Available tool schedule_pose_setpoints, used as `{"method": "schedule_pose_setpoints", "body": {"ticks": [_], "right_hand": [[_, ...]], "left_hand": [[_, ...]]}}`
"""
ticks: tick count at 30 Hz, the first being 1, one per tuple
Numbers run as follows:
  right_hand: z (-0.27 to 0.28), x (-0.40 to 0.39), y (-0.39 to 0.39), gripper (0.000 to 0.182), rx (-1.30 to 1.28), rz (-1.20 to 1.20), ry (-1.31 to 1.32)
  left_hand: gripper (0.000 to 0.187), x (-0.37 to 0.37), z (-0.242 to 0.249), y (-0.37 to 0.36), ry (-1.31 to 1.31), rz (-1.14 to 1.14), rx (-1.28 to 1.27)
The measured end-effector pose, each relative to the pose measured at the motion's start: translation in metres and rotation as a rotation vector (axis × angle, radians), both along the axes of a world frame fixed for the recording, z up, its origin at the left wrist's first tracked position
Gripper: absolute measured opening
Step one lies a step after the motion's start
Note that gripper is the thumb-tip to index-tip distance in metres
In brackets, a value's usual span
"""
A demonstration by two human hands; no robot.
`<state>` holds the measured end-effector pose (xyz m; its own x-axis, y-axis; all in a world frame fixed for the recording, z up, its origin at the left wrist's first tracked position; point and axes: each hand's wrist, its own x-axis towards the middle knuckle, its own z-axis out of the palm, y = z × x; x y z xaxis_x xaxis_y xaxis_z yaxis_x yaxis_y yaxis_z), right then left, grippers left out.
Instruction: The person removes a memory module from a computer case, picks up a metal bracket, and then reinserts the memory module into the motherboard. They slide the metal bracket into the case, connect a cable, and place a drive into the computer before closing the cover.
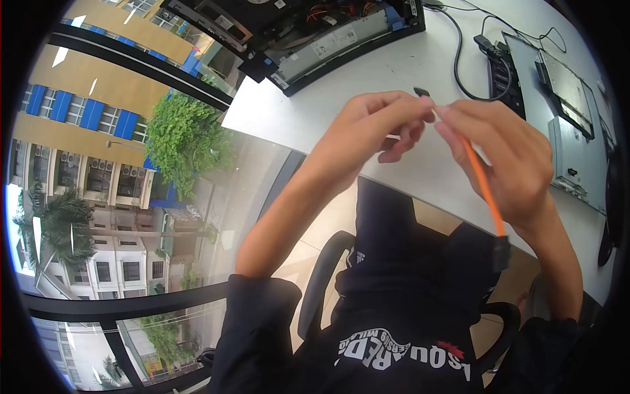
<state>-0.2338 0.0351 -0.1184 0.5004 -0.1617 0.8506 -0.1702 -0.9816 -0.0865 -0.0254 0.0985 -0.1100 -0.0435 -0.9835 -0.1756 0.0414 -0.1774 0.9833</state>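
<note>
An orange SATA cable (484, 182) with black end connectors is held between my two hands above the white table. My left hand (380, 128) pinches it near one end, where a small black connector (422, 92) sticks out past the fingertips. Close beside it, my right hand (502, 151) has its thumb and fingers closed on the cable. From there the orange length runs down below the palm to the other black connector (501, 253), which hangs free and looks blurred. The fingers partly hide the stretch between both hands.
An opened computer case (341, 46) lies at the far edge of the white table (387, 72). A power strip (504, 75), a black cord (457, 59) and a metal panel with drive-like parts (567, 148) are at the right. A window is at the left; chair armrests flank my lap.
</note>
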Motion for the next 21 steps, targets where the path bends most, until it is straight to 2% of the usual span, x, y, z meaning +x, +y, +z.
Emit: {"method": "schedule_pose_setpoints", "body": {"ticks": [1, 2, 5, 7, 9, 11, 14, 16, 18, 19, 20, 21], "right_hand": [[0.000, 0.006, 0.000, 0.025, 0.109, 0.050, -0.040], [-0.001, 0.011, 0.002, 0.016, 0.332, 0.054, -0.070], [0.002, 0.029, 0.008, 0.020, 1.002, 0.193, -0.224], [-0.006, 0.040, 0.002, 0.026, 1.100, 0.308, -0.211], [-0.008, 0.048, -0.001, 0.026, 1.180, 0.408, -0.153], [-0.007, 0.057, -0.004, 0.027, 1.214, 0.423, -0.108], [-0.006, 0.072, -0.011, 0.029, 1.188, 0.400, -0.058], [-0.007, 0.085, -0.013, 0.030, 1.133, 0.373, -0.065], [-0.015, 0.102, -0.020, 0.033, 1.035, 0.318, -0.088], [-0.016, 0.110, -0.026, 0.035, 0.983, 0.294, -0.094], [-0.013, 0.116, -0.031, 0.028, 0.939, 0.259, -0.021], [-0.015, 0.127, -0.039, 0.027, 0.898, 0.254, -0.060]], "left_hand": [[0.032, 0.007, 0.000, 0.003, 0.001, 0.025, -0.008], [0.036, 0.015, -0.004, 0.006, -0.070, 0.049, -0.068], [0.030, 0.025, -0.014, 0.019, -0.210, 0.145, -0.256], [0.027, 0.035, -0.021, 0.024, -0.183, 0.138, -0.315], [0.024, 0.043, -0.021, 0.028, -0.215, 0.147, -0.347], [0.019, 0.047, -0.019, 0.031, -0.299, 0.170, -0.344], [0.019, 0.066, -0.011, 0.032, -0.490, 0.240, -0.470], [0.019, 0.087, 0.008, 0.028, -0.790, 0.469, -0.803], [0.021, 0.116, 0.039, 0.025, -0.798, 0.691, -0.975], [0.022, 0.117, 0.059, 0.020, -0.745, 0.900, -1.011], [0.036, 0.133, 0.080, 0.016, -0.841, 0.962, -1.068], [0.042, 0.148, 0.099, 0.006, -0.943, 1.052, -1.180]]}}
